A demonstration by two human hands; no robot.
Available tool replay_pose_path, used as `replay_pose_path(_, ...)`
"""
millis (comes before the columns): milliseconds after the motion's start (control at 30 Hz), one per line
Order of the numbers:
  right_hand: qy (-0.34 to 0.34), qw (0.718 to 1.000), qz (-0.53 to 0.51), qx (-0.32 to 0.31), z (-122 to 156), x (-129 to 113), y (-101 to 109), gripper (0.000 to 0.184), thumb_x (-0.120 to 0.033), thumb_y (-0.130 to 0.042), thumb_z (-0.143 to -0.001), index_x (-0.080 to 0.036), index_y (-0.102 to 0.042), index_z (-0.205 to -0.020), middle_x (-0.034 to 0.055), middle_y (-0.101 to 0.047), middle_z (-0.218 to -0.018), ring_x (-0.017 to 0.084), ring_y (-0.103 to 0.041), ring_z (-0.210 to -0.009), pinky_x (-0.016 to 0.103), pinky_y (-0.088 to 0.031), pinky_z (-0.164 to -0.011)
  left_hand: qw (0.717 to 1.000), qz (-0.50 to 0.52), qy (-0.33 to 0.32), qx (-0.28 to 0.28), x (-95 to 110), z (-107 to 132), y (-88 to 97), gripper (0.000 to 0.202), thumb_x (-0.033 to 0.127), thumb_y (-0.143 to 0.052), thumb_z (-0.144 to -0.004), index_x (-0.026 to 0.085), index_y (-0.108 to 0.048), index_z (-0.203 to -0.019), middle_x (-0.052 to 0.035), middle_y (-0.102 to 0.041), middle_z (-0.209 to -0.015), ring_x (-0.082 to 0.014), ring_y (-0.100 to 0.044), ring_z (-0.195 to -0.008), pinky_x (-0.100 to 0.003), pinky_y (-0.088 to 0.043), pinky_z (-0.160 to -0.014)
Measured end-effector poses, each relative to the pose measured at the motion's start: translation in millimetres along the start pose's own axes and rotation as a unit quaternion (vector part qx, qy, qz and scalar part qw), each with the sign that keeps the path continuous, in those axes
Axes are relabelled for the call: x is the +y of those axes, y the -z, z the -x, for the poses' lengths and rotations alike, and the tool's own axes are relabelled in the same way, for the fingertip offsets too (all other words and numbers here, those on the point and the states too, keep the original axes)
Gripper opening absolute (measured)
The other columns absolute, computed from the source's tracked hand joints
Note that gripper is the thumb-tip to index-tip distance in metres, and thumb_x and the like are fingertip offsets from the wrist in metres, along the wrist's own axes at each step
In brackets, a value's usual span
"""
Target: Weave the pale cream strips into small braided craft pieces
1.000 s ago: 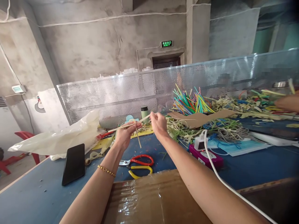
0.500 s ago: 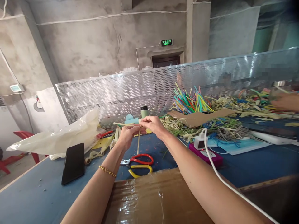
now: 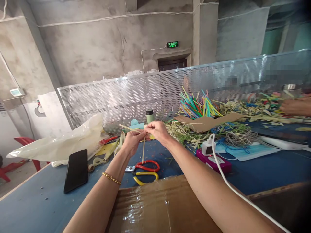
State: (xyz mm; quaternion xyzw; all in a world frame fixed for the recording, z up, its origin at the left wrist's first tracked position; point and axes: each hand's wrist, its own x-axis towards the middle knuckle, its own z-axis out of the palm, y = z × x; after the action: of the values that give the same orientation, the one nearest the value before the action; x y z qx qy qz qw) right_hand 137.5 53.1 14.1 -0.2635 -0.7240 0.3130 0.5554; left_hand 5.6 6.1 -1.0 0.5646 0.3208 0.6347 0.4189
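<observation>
Above the blue table, my left hand (image 3: 132,141) and my right hand (image 3: 159,132) meet with their fingertips pinched together. Between them are thin, pale straw strips (image 3: 143,150). One strip end hangs straight down below my fingers, and another sticks out to the upper left past my left hand. Where the strips cross is hidden by my fingers. Just under the hanging end lie scissors (image 3: 131,168) with one red and one yellow handle. Closest to me, beneath my forearms, is a taped cardboard box (image 3: 155,207).
Left lie a black phone (image 3: 76,171) and a plastic bag (image 3: 60,145). A green bottle (image 3: 150,117) stands behind my hands. To the right are colourful strips (image 3: 198,105), a purple power socket (image 3: 224,165) with a white cable, and a blue mask (image 3: 257,152). Another person's hand (image 3: 295,106) shows far right.
My hands have shifted only slightly, and the strip pointing left now tilts more steeply upward. The hanging end has swung a little left. At far right, the other person's hand has moved.
</observation>
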Motion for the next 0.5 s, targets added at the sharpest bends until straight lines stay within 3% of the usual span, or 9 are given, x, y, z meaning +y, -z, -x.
replay_pose_path(233, 0.004, 0.998, 0.056, -0.009, -0.8, 0.0, 1.5, 0.014, -0.022, -0.062, -0.075, -0.013, -0.065, -0.064, 0.0028, -0.067, -0.062, 0.013, -0.057, -0.060, 0.023, -0.040, -0.056, 0.998, -0.062, -0.027, -0.002, -1.4, 0.2, -0.1, 0.021, 0.030, -0.080, -0.065, 0.011, -0.072, -0.062, -0.0090, -0.069, -0.069, -0.0174, -0.062, -0.066, -0.032, -0.049, -0.070)
replay_pose_path(300, 0.006, 0.992, 0.125, -0.015, -2.4, -0.2, 3.9, 0.015, -0.024, -0.064, -0.077, -0.014, -0.066, -0.066, 0.0038, -0.068, -0.066, 0.014, -0.059, -0.063, 0.024, -0.040, -0.059, 0.999, -0.052, -0.009, 0.005, -1.0, 0.2, 1.4, 0.021, 0.030, -0.080, -0.065, 0.011, -0.072, -0.062, -0.0083, -0.068, -0.067, -0.0169, -0.062, -0.064, -0.032, -0.049, -0.070)
replay_pose_path(400, 0.039, 0.964, 0.260, 0.031, -3.9, -3.4, 7.3, 0.019, -0.029, -0.063, -0.083, -0.015, -0.068, -0.071, 0.0067, -0.071, -0.076, 0.017, -0.061, -0.072, 0.028, -0.040, -0.068, 0.999, -0.024, 0.033, 0.008, 0.1, 0.2, 4.9, 0.020, 0.029, -0.081, -0.063, 0.011, -0.072, -0.062, -0.0079, -0.067, -0.067, -0.0159, -0.061, -0.063, -0.033, -0.051, -0.069)
replay_pose_path(500, 0.103, 0.949, 0.295, 0.030, -2.9, -8.2, 8.4, 0.020, -0.028, -0.059, -0.087, -0.016, -0.072, -0.077, 0.0086, -0.072, -0.088, 0.018, -0.062, -0.081, 0.029, -0.041, -0.074, 0.997, -0.018, 0.080, 0.000, 0.5, 1.1, 8.1, 0.017, 0.022, -0.083, -0.059, 0.010, -0.072, -0.061, -0.0084, -0.067, -0.069, -0.0146, -0.060, -0.063, -0.033, -0.051, -0.069)
